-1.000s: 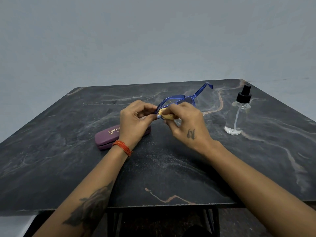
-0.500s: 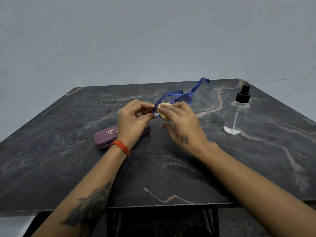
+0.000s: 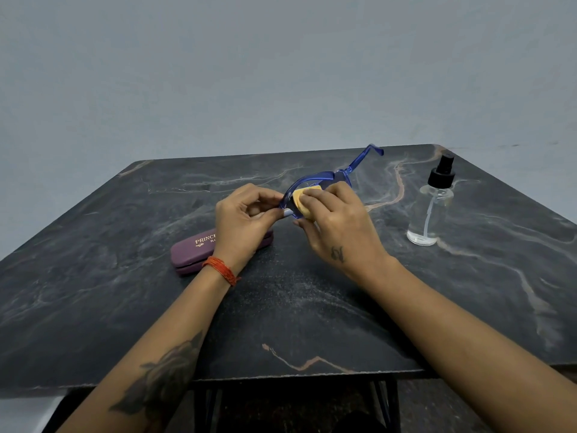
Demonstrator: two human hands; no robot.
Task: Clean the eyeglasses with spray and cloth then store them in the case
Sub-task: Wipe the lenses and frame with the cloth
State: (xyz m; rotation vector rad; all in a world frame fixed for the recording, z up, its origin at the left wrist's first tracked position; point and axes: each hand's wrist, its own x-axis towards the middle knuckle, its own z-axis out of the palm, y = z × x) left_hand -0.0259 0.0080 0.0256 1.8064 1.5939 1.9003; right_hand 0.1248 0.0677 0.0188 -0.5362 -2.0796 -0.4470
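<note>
1. In the head view we look down at a dark marble-patterned table top [image 3: 312,307] with pale and rust-coloured veins, set before a plain grey-blue wall [image 3: 281,73].
2. We see the left hand [image 3: 243,220], with an orange thread band [image 3: 220,270] at its wrist, curled so that thumb and forefinger pinch the near end of the translucent blue plastic eyeglasses [image 3: 324,179].
3. The eyeglasses are held up off the table between the two hands; one temple arm sticks out past the fingers, up and away toward the far edge.
4. The right hand [image 3: 340,226] has its fingers [image 3: 315,200] curled over a small folded yellow cloth [image 3: 304,203], pressing it against the lens just beside the left thumb.
5. Behind and under the left hand lies a closed purple oblong eyeglass case [image 3: 193,250] with gold lettering, flat on the table; the hand hides part of it.
6. Well to the right of the right hand's fingers stands a clear plastic spray bottle [image 3: 432,210] with a black pump top, upright, with a little clear liquid at the bottom.
7. Both forearms bear dark tattoos, and black metal legs [image 3: 387,401] show below the near edge.
</note>
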